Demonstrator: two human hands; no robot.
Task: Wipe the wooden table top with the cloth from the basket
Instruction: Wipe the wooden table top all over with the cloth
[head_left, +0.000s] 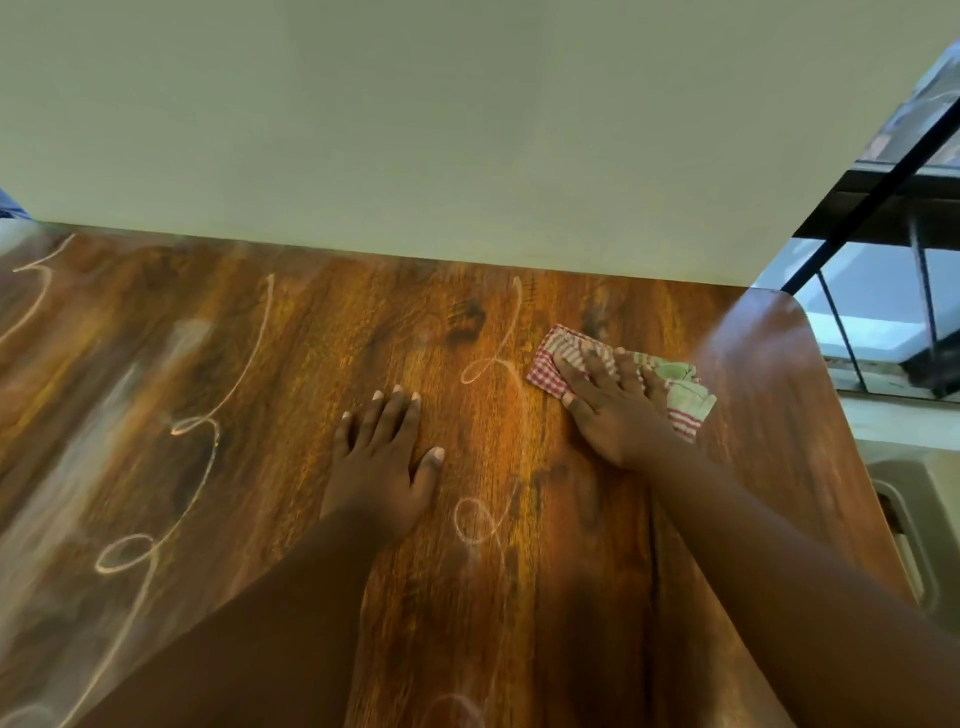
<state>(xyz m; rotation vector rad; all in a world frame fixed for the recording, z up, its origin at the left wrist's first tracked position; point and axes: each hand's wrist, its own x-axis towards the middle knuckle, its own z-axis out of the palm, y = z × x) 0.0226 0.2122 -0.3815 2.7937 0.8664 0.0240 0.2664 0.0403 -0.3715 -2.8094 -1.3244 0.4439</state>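
Right hand lies flat with fingers spread on the folded red-checked cloth, pressing it to the wooden table top near the far right corner, while left hand rests open, palm down, on bare wood beside looping chalk marks.

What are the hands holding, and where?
The right hand presses flat on the middle of the checked cloth, not gripping it. The left hand rests bare on the wooden table top.

Only unreadable chalk loops mark the table top.
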